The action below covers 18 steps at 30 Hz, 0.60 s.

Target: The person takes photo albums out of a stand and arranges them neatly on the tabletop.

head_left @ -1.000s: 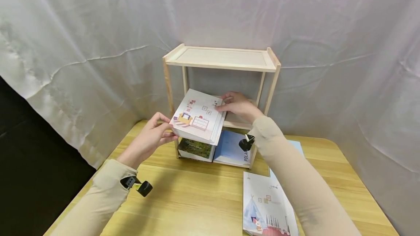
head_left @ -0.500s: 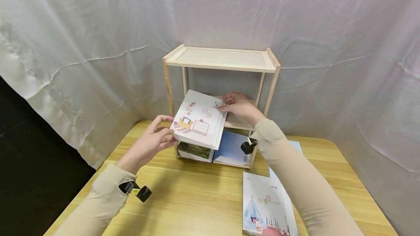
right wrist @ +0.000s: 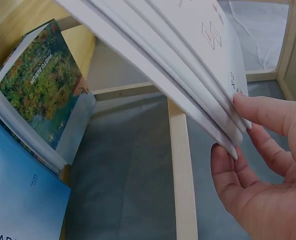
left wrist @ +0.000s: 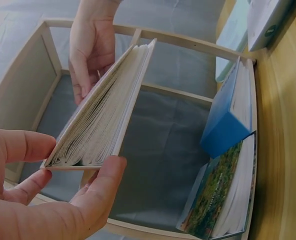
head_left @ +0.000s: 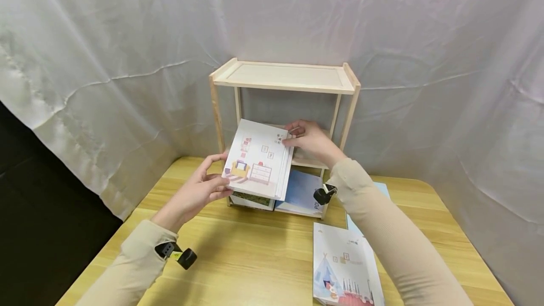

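A thick white photo album [head_left: 257, 159] with a pastel room drawing on its cover is held tilted before the shelf's middle level. At its lower left corner, my left hand [head_left: 199, 185] grips it between thumb and fingers. My right hand [head_left: 312, 140] pinches the upper right corner, thumb on the cover and fingertips underneath. The page edges show fanned in the left wrist view. Below stand a green leafy photo album [right wrist: 43, 90], partly hidden in the head view, and a blue album [head_left: 301, 192] on the bottom level.
The wooden shelf rack [head_left: 284, 77] stands at the back of the wooden table [head_left: 246, 249]. Another white album [head_left: 346, 263] with a tent drawing lies at the right front, over a light blue item [head_left: 382, 189] partly hidden by my right sleeve. Grey cloth [head_left: 127, 60] hangs behind.
The held album's near edge has dipped slightly, covering more of the green album and turning its cover more toward the head camera. Both hands keep their grip.
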Each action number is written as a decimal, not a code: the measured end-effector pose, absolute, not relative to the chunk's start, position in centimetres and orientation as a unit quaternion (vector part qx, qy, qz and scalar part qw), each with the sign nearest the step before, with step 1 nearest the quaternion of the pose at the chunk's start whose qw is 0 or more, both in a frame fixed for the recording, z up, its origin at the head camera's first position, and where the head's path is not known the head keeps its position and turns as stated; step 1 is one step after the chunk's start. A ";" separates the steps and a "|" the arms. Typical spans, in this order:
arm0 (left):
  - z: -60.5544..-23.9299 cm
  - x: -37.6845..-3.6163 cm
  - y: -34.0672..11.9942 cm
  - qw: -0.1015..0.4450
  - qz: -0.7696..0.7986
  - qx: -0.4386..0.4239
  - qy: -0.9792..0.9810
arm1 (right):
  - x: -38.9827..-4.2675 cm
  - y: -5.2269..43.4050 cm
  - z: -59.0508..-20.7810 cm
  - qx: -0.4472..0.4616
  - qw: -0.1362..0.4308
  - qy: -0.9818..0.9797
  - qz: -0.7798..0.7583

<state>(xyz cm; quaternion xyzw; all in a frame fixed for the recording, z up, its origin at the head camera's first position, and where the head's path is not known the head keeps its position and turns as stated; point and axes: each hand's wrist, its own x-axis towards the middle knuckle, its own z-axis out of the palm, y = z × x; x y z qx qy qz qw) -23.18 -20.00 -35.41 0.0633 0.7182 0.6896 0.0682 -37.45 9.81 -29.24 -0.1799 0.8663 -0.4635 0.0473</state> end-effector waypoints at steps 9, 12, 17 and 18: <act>-36.1 -21.9 -20.0 0.070 0.693 0.071 0.714 | -35.9 10.1 -29.2 -0.208 0.019 0.869 -0.449; -36.3 -21.3 -19.9 0.068 0.694 0.077 0.713 | -35.3 10.1 -29.1 -0.215 0.011 0.869 -0.445; -36.6 -20.4 -19.8 0.065 0.690 0.084 0.716 | -34.3 10.2 -29.0 -0.222 0.007 0.865 -0.450; -36.6 -20.2 -19.7 0.064 0.689 0.083 0.717 | -34.0 10.3 -29.0 -0.223 0.007 0.864 -0.451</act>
